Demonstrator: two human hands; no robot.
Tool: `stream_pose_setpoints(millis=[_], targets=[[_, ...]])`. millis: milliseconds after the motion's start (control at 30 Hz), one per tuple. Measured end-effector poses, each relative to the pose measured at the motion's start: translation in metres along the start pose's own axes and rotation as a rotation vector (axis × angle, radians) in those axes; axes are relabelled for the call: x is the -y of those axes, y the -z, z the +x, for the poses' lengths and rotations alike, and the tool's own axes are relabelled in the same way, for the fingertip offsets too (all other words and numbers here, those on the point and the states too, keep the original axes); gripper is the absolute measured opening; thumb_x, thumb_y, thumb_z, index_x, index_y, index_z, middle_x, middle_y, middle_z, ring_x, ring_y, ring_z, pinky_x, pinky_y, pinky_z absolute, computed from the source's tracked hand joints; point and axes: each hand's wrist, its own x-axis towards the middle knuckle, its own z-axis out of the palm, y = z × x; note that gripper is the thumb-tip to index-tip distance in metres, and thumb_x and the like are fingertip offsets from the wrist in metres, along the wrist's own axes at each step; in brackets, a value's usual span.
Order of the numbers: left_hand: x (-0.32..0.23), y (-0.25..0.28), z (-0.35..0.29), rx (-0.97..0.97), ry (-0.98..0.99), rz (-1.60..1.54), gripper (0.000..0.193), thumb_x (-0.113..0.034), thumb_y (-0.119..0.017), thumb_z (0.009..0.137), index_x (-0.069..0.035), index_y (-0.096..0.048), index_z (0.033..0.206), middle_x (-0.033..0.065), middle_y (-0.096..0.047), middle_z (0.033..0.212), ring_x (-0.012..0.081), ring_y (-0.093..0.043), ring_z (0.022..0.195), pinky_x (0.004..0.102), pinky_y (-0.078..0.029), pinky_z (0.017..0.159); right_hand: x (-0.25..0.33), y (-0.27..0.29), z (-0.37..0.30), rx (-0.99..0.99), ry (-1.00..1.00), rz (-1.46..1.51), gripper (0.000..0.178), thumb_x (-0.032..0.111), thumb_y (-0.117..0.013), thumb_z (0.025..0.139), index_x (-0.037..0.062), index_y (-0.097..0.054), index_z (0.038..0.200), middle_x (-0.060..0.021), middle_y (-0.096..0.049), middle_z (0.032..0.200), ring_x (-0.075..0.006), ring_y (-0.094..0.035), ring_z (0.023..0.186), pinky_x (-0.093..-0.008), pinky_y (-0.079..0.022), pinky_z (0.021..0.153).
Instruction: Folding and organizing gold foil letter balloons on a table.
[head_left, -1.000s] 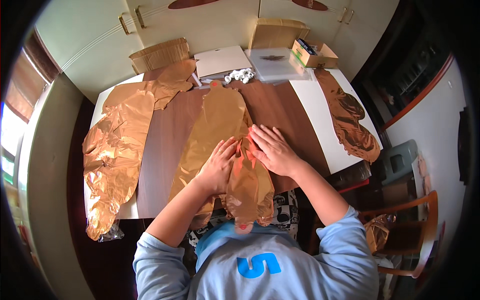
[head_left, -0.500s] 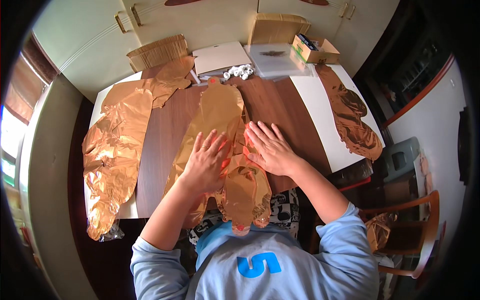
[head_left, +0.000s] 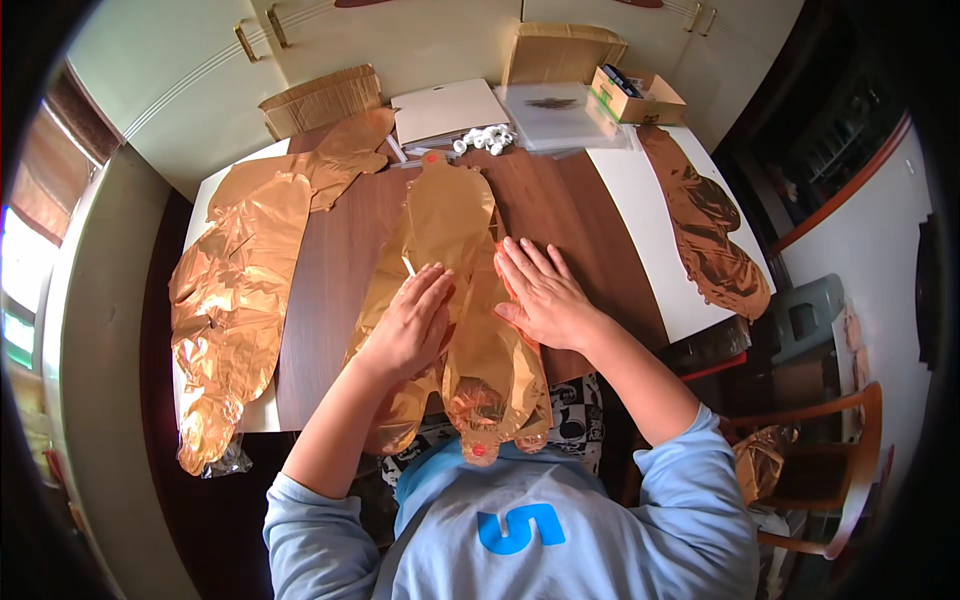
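A flat, deflated copper-gold foil balloon (head_left: 448, 205) lies lengthwise on the brown wooden table (head_left: 330, 300) in front of me. Its near end hangs past the table edge against my shirt, and small red spots mark both ends. My left hand (head_left: 408, 322) rests flat on the foil's left part, fingers straight and close together. On the right edge of the foil lies my right hand (head_left: 545, 298), palm down with the fingers stretched out and the thumb apart. Neither hand grips anything. What is under the palms is hidden.
More crinkled gold foil balloons (head_left: 245, 260) cover the table's left side. A darker copper one (head_left: 710, 225) lies at right on a white surface. Along the back are white plastic pieces (head_left: 487, 139), clear plastic sheets (head_left: 560, 118) and a small cardboard box (head_left: 655, 105). A wooden chair (head_left: 862, 470) stands lower right.
My left hand's fingers have come together and now point up to the right. The foil between my hands looks smoother and flatter. My right hand has stayed nearly in place.
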Motion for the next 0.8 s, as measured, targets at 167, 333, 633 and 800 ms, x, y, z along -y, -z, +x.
stream_pose_setpoints(millis=[167, 333, 633, 800], targets=[[-0.009, 0.003, 0.012, -0.013, -0.025, 0.158, 0.048, -0.02, -0.06, 0.088, 0.001, -0.052, 0.13, 0.0238, -0.049, 0.136, 0.0392, -0.043, 0.131, 0.0494, -0.032, 0.111, 0.0, 0.001, -0.001, -0.008, 0.018, -0.037, 0.077, 0.052, -0.042, 0.098, 0.004, -0.018, 0.153, -0.0153, -0.014, 0.16, -0.0321, -0.013, 0.148, -0.0506, -0.01, 0.119], [-0.013, -0.007, 0.03, 0.098, -0.266, 0.393, 0.051, -0.026, -0.061, 0.086, -0.001, -0.054, 0.13, 0.0158, -0.048, 0.141, 0.034, -0.041, 0.135, 0.0479, -0.029, 0.113, 0.001, 0.001, -0.001, 0.005, 0.017, -0.036, 0.076, 0.051, -0.04, 0.098, 0.0031, -0.018, 0.153, -0.0156, -0.015, 0.16, -0.0321, -0.013, 0.148, -0.0504, -0.009, 0.119], [0.002, -0.016, 0.026, 0.129, -0.162, 0.279, 0.053, -0.026, -0.061, 0.087, -0.001, -0.052, 0.132, 0.0163, -0.047, 0.142, 0.034, -0.04, 0.136, 0.0477, -0.029, 0.113, 0.023, 0.005, -0.032, -0.002, 0.078, -0.007, 0.077, 0.054, -0.04, 0.097, -0.0026, -0.026, 0.149, -0.0199, -0.02, 0.157, -0.0342, -0.017, 0.146, -0.0529, -0.009, 0.118], [0.002, -0.01, 0.034, 0.115, -0.177, 0.209, 0.048, -0.024, -0.063, 0.085, -0.002, -0.056, 0.126, 0.0153, -0.054, 0.134, 0.0329, -0.046, 0.13, 0.0456, -0.035, 0.109, 0.028, 0.0, -0.044, -0.079, 0.093, -0.003, 0.076, 0.053, -0.042, 0.097, -0.0028, -0.031, 0.147, -0.0208, -0.024, 0.156, -0.0344, -0.019, 0.146, -0.0541, -0.011, 0.117]])
